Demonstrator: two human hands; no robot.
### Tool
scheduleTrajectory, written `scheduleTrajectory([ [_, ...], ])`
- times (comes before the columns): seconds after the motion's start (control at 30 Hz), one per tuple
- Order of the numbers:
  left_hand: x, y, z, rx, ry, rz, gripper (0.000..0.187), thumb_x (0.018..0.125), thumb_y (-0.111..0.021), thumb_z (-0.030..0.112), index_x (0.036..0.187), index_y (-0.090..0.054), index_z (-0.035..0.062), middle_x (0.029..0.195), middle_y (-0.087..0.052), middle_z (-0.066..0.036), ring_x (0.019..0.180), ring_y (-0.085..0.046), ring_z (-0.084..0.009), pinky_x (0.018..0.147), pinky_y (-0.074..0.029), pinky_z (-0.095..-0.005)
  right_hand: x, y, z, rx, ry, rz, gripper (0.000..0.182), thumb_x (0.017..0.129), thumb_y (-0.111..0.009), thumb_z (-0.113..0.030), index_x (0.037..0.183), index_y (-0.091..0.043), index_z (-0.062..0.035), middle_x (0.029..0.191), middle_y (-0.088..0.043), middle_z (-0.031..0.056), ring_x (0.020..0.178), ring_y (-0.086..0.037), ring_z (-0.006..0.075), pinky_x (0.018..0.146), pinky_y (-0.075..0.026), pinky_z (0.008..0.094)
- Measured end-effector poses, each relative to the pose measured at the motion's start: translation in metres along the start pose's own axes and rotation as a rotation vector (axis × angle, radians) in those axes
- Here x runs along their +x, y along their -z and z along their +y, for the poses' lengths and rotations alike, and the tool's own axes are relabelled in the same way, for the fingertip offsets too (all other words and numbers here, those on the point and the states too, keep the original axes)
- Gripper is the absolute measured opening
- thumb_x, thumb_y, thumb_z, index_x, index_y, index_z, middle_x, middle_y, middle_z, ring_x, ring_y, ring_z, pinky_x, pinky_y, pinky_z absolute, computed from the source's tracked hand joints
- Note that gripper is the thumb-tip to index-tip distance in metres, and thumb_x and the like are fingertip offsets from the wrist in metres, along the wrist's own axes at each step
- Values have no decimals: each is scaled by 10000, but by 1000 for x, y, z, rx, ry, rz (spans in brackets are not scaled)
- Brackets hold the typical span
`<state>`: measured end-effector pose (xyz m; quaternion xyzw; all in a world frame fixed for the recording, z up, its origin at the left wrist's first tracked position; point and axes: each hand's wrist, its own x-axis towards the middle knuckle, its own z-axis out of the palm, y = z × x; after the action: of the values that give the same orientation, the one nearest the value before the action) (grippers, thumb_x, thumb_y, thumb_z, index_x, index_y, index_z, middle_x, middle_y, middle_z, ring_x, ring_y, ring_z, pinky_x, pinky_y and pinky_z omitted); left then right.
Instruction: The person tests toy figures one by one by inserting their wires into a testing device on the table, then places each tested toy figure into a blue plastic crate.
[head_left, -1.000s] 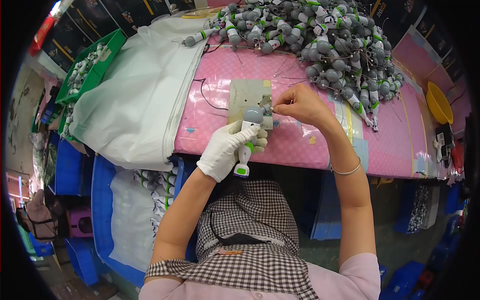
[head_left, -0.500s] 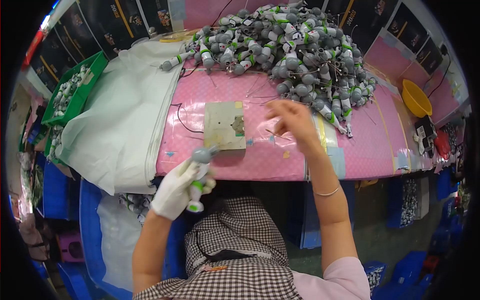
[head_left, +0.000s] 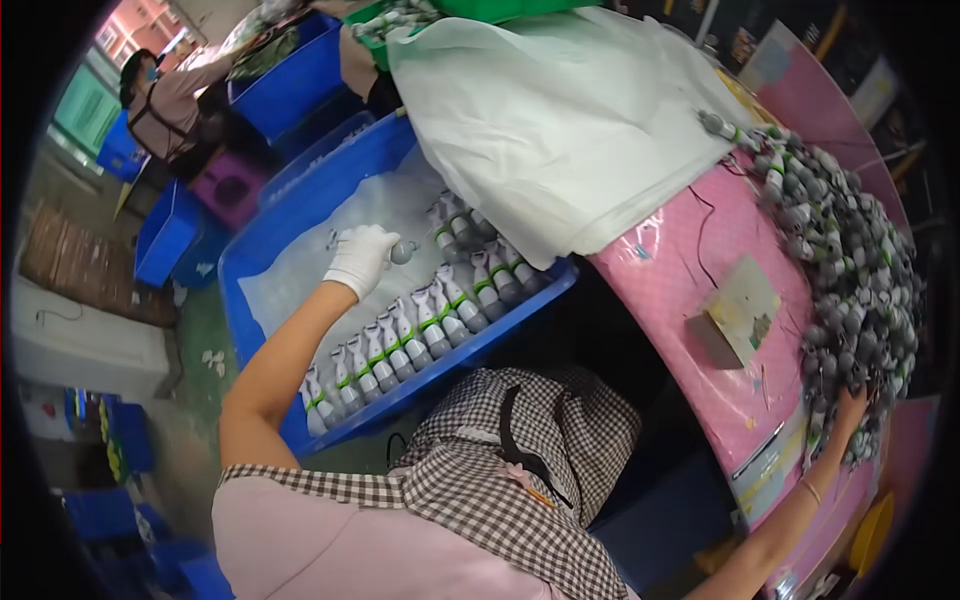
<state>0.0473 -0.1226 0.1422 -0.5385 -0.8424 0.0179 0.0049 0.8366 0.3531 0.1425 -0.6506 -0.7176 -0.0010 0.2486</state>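
Note:
My left hand (head_left: 361,260), in a white glove, is closed around a grey-and-white figure (head_left: 403,252) above the blue bin (head_left: 232,290). The figure's grey round end sticks out to the right of the glove. Below it, several figures with green bands (head_left: 402,335) lie side by side in rows along the near side of the bin, on a white sheet. My bare right hand (head_left: 852,408) reaches to the pile of similar figures (head_left: 855,270) on the pink table (head_left: 690,290). Its fingers are small and partly lost against the pile.
A grey block (head_left: 735,312) with a cable stands on the pink table. White sheeting (head_left: 560,120) hangs over the table's left end. Beyond the bin, a person (head_left: 165,120) stands beside another blue bin (head_left: 285,85). A yellow basin (head_left: 872,535) is at the lower right.
The view has swung left. My left hand has moved from beside the table to over the blue bin, still holding the figure. My right hand has gone from above the table to the pile.

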Motion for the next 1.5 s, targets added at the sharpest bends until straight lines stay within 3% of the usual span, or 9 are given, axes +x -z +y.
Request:
scheduleTrajectory([
  [0.17,3,-90,-37,124,-270,134,136,775,-528,157,859,-628,193,807,-616,-16,832,-603,-198,809,-413,-422,-57,16,-67,109,-269,593,461,800,-702,-359,1070,-618,6,1034,-653,158,929,-625,279,842,-470,370],
  [0.27,25,-108,-23,130,-281,232,146,765,-513,154,852,-616,210,818,-594,6,872,-577,-165,862,-386,-396,-67,11,-46,34,-8,788,403,837,-678,-291,1103,-605,2,1095,-631,163,940,-620,277,842,-478,359],
  [0.63,36,-128,-14,73,-289,339,231,730,-535,132,941,-618,176,974,-583,10,946,-560,-171,796,-440,-331,-111,70,-191,-236,308,873,348,842,-671,-150,1151,-574,-22,1096,-630,147,935,-632,263,778,-508,335],
  [0.7,32,-89,3,-33,-282,393,236,715,-561,94,939,-620,141,980,-596,-18,930,-573,-196,780,-455,-339,-115,81,-233,-233,560,702,392,843,-677,-187,1166,-565,3,991,-664,123,821,-662,221,719,-522,294],
  [0.83,36,-19,71,-561,-193,630,193,767,-608,-2,952,-644,42,911,-641,-125,807,-618,-293,740,-503,-360,-155,67,-329,475,176,5,460,821,-664,-119,1230,-485,-8,962,-611,87,783,-603,160,667,-504,263],
  [1.03,33,56,226,-1802,-236,-429,542,914,-552,346,1268,-416,-42,1191,-552,-153,1091,-543,-215,928,-447,-338,-216,17,-435,1408,-71,-784,540,810,-641,-43,1270,-360,-6,895,-581,87,664,-587,132,585,-516,253],
  [1.27,61,65,276,-2436,-133,-379,439,887,-574,303,1239,-460,66,1170,-557,-73,1081,-550,-196,905,-488,-332,-248,-7,-399,2032,-289,-1085,479,920,-510,-387,1234,-369,-54,1084,-579,274,678,-663,245,627,-577,345],
  [1.43,57,68,280,-2582,-63,-499,372,924,-516,277,1238,-467,83,1233,-543,-86,1131,-539,-232,931,-489,-357,-265,-5,-404,2209,-480,-940,420,854,-650,-190,1204,-450,-72,1127,-541,274,596,-639,252,530,-564,310],
  [1.5,55,68,283,-2653,-119,-685,402,942,-466,324,1272,-447,95,1266,-519,-100,1145,-529,-232,939,-484,-374,-269,-21,-402,2240,-48,-866,480,765,-726,-55,1176,-477,-57,1031,-567,227,540,-598,189,465,-517,260],
])
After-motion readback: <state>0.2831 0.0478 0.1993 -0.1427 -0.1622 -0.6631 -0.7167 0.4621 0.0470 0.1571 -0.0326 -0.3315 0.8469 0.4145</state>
